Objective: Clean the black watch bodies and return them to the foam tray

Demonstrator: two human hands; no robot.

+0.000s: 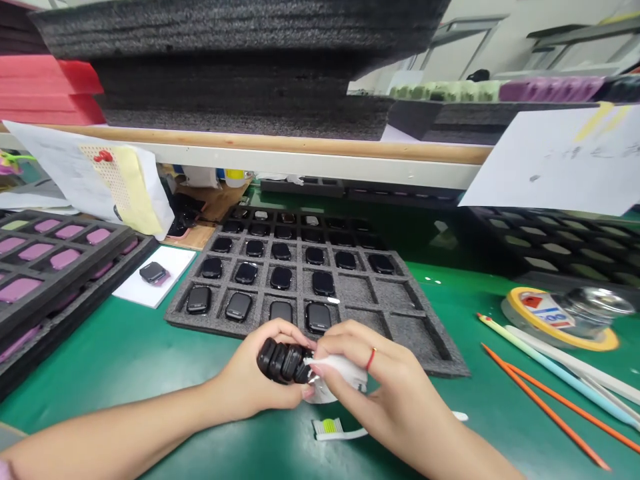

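My left hand [245, 373] is closed around a row of several black smartwatch bodies [281, 361], held side by side above the green table. My right hand [400, 387], with a red ring on one finger, pinches a white cloth or tissue [345, 373] against the right end of that row. Just beyond both hands lies a dark grey foam tray [356, 291] with rows of black smartwatch bodies in its compartments; several compartments at its near right hold none. A white toothbrush [345, 435] with green and white bristles rests under my right hand, which partly hides its handle.
Left are stacked foam trays [80, 313] with purple pieces, and a white pad [173, 263] bearing one watch body. To the right lie a yellow tape roll [515, 313], a glass jar [600, 310] and orange sticks [550, 407]. A shelf edge [300, 157] crosses above.
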